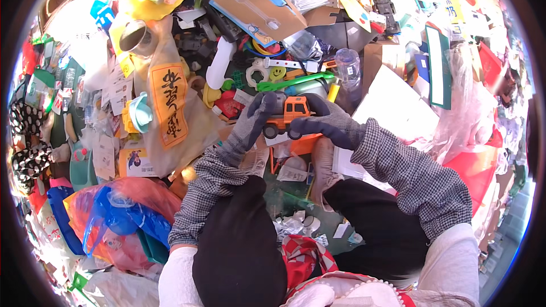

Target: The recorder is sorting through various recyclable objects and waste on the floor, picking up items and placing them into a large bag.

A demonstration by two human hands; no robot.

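Between my gloved hands is a small toy truck [294, 111] with an orange cab and black wheels. My left hand [258, 117] grips its rear end, while my right hand [328, 117] holds the cab end, thumb below and fingers above. Both gloves are grey with dark coated fingers. Just beyond the truck lie a green plastic strip [296, 81], a yellow smiley disc [278, 72] and a clear plastic bottle [347, 68]. A red plastic piece [230, 103] is near my left fingers. The truck's rear is partly hidden by my left hand.
Mixed waste surrounds me on all sides. A plastic bag with an orange label [168, 106] lies left, near a light-blue plastic cup [140, 112]. Ahead is a brown cardboard piece [256, 4]; a white sheet [394, 102] lies right. A red plastic bag [149, 196] bulges beside my left arm.
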